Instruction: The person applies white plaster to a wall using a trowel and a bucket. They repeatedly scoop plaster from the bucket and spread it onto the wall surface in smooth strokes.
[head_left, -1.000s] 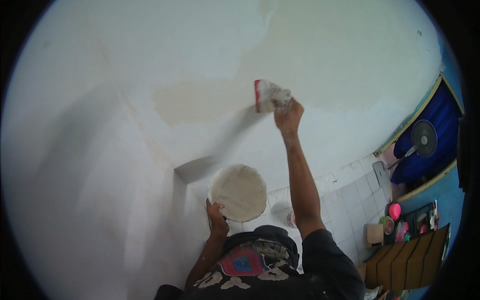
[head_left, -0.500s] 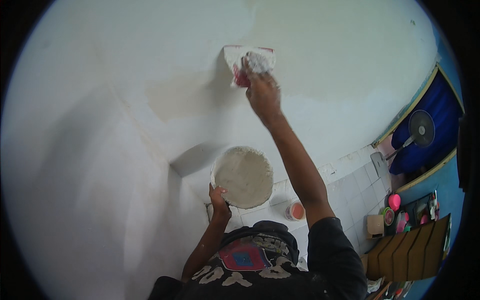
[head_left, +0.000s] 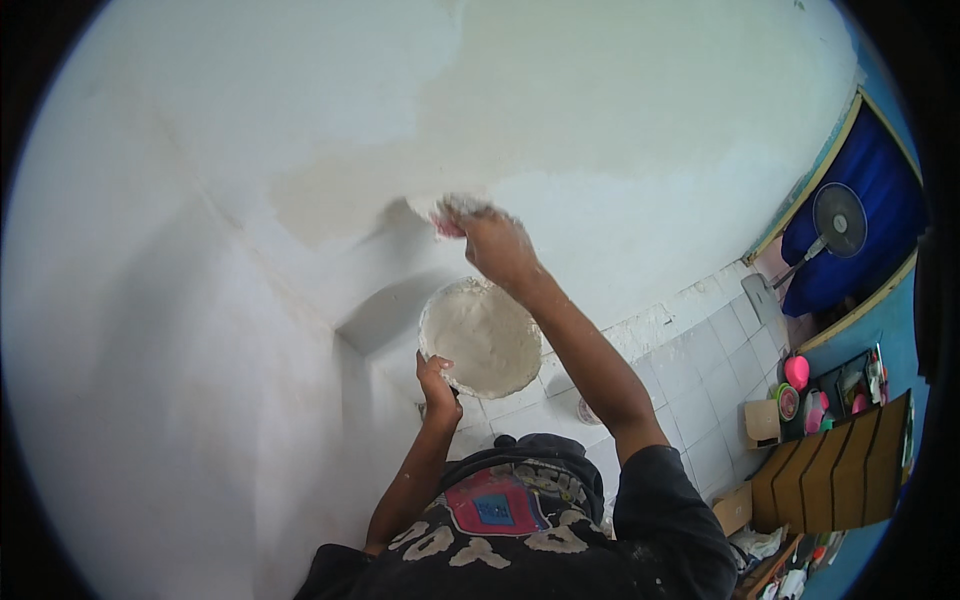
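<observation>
Patchy wall (head_left: 600, 220) behind: right hand (head_left: 497, 245) grasps a putty knife (head_left: 443, 217), blade leftward, just above the filler tub (head_left: 534, 352) left hand (head_left: 436, 380) clasps.

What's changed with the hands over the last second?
The right hand swung the scraper up the wall, then brought it back down, further left and nearer the round tub. The left hand raised the tub slightly. Nothing was taken or let go: both hands kept their holds.
</observation>
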